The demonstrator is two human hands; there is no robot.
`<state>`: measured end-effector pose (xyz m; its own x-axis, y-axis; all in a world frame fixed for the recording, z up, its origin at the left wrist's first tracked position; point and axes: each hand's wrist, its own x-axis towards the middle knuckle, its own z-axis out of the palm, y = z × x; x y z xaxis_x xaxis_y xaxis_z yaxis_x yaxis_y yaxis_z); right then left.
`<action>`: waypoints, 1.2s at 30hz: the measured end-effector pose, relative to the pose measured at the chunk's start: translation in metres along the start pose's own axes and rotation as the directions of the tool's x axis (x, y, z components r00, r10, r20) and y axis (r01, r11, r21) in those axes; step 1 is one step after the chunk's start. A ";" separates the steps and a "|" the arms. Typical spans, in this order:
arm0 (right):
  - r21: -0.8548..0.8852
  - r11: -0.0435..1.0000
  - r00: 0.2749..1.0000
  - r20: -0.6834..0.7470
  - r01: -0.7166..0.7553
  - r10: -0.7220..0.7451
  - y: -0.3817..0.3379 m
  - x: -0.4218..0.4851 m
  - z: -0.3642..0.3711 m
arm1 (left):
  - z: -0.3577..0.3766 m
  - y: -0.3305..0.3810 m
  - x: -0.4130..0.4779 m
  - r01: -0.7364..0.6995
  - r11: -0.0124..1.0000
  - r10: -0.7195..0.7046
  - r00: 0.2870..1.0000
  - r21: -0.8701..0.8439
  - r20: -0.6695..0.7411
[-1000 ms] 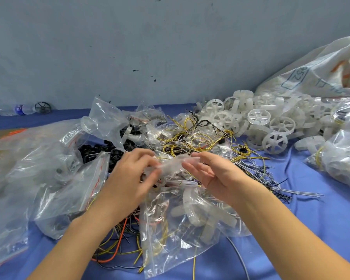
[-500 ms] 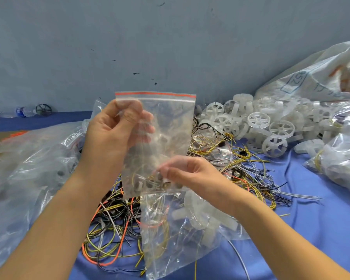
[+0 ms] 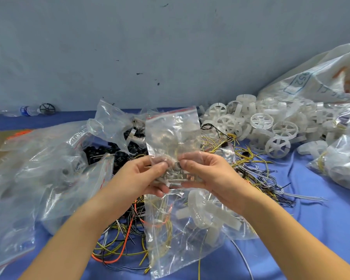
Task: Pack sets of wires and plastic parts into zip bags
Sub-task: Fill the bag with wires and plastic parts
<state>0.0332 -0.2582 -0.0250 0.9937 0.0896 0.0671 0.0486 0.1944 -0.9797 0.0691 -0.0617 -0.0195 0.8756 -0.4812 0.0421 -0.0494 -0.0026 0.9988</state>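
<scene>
Centrally, left hand (image 3: 137, 178) and right hand (image 3: 210, 176) each pinch the lower part of a small zip bag (image 3: 172, 136), held upright above the blue cloth (image 3: 321, 219), red-striped seal uppermost. Behind, at right, a large sack (image 3: 311, 81) bears blue print, only the digits "52" legible.

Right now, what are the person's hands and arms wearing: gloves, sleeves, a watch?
Nothing: the left hand and right hand are bare, with no gloves, rings or watch. The left forearm and right forearm are bare to the frame's edge, no sleeve in view.
</scene>
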 end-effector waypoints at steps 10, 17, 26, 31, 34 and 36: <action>-0.019 0.999 0.999 0.026 0.046 -0.046 -0.006 -0.005 -0.007 | -0.003 0.004 -0.002 -0.152 0.977 0.156 0.987 0.152 -0.020; 0.181 0.981 0.995 0.086 -0.070 0.055 -0.012 -0.007 -0.010 | -0.002 0.008 -0.006 -0.196 0.964 0.186 0.980 0.177 0.074; 0.164 0.984 0.988 0.144 -0.072 0.049 -0.016 -0.009 -0.008 | 0.003 0.002 -0.003 -0.312 0.910 0.306 0.950 0.274 0.066; 0.351 0.921 0.979 0.170 -0.169 0.115 -0.019 -0.012 -0.011 | 0.003 0.001 -0.005 -0.341 0.872 0.351 0.936 0.351 0.037; 0.349 0.916 0.971 0.201 -0.197 0.133 -0.022 -0.014 -0.009 | 0.001 0.000 -0.003 -0.397 0.765 0.446 0.895 0.507 0.027; 0.211 0.962 0.972 0.192 -0.175 0.135 -0.023 -0.015 -0.007 | 0.002 0.000 -0.003 -0.399 0.720 0.480 0.877 0.568 0.007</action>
<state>0.0183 -0.2708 -0.0046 0.9530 0.3013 -0.0306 -0.1487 0.3775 -0.9140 0.0658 -0.0622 -0.0199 0.7406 -0.4297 0.5166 -0.6580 -0.3082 0.6871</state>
